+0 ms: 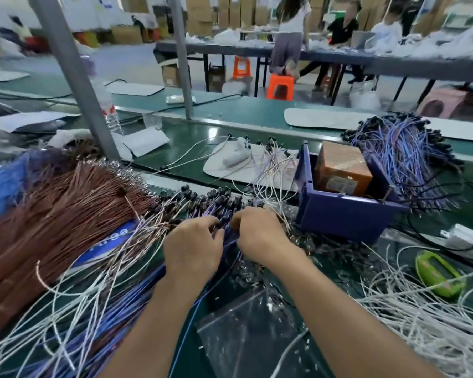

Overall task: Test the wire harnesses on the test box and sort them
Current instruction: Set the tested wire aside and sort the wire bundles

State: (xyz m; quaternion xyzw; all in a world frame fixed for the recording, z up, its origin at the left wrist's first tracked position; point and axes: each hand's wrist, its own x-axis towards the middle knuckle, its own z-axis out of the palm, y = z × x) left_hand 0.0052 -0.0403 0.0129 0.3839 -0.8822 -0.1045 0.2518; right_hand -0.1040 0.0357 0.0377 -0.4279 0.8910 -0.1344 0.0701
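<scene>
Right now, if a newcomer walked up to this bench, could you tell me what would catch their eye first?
Probably the big fan of copper-brown wires spreading at the left, and the left hand and right hand in the middle, fingers curled into the blue wire harnesses with black connectors. To the right stands a blue bin holding an orange-brown box, with a purple harness bundle draped behind it.

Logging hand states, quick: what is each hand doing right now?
Left hand: pinches thin purple wire harnesses with black plugs.
Right hand: pinches the same harnesses.
</scene>
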